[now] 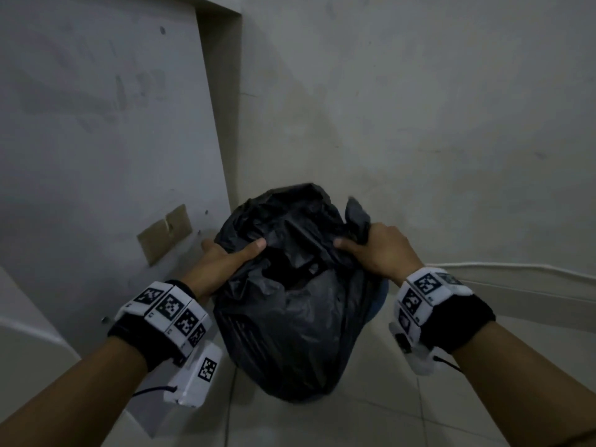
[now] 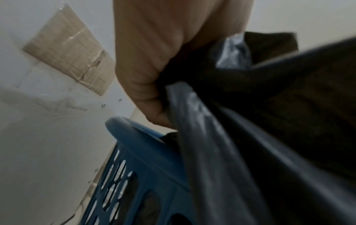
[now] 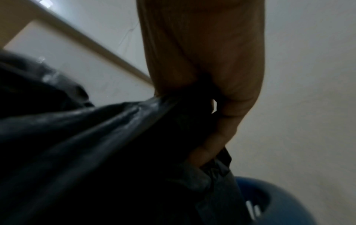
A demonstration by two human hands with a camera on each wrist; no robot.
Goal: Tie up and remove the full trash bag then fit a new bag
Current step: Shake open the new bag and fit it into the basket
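Cardboard patch (image 1: pixel 165 233) taped on the wall at the far left, nothing to do with the job, just there. Next over is the left hand (image 1: pixel 216 265), and it's got a fistful of the left side of the trash bag (image 1: pixel 290 317); the left wrist view shows the fingers (image 2: pixel 146 97) curled tight round a bunch of the black plastic. Right under that grip you can see the blue bin (image 2: pixel 134 159), the kind with slotted sides, and the bag is sitting inside it with its top pulled up above the rim. So the bag hasn't come out yet.

Middle of the shot is the bag's mouth, and it looks open and crumpled, no knot that I can see. Over on the right, the right hand (image 1: pixel 380 250) is clamped on the other side of the top edge, with a loose flap of plastic sticking up past the knuckles. Right wrist view backs that up, fingers (image 3: pixel 210 147) wrapped round a gathered wad.

My read is we're at the gathering stage of the tie-up. Next move would need both bunches brought together over the middle and crossed into a knot, keeping enough slack on each side so it doesn't slip or tear. Lifting out and the new bag come later.
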